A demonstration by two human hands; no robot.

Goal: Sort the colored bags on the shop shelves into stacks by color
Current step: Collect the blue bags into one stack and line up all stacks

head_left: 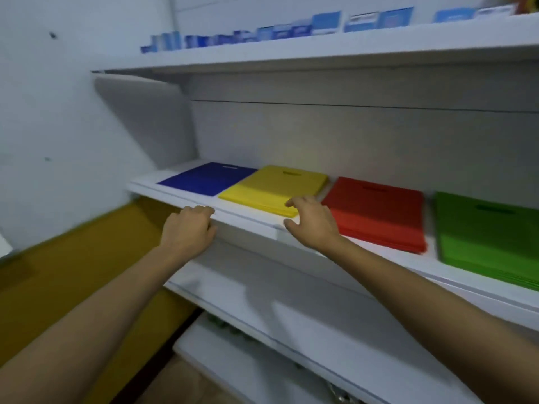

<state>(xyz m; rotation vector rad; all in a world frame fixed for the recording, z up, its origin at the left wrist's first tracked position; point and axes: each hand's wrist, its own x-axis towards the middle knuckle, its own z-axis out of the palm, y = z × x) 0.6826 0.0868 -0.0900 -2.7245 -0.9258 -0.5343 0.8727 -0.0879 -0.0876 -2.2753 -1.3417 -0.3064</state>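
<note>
Fingers: left fingers [201, 211] curl over the shelf [249, 219] lip, thumb beneath; right fingers [294, 203] spread loose, tips touching the yellow stack [274, 185].
Hands: left hand [188, 228] and right hand [313, 225] reach forward, arms outstretched.
Bags: blue stack [207, 177], yellow, red stack [376, 208], green stack [490, 231] lie side by side.

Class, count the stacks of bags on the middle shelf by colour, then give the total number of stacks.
blue stack: 1
yellow stack: 1
red stack: 1
green stack: 1
Total: 4 stacks
</note>
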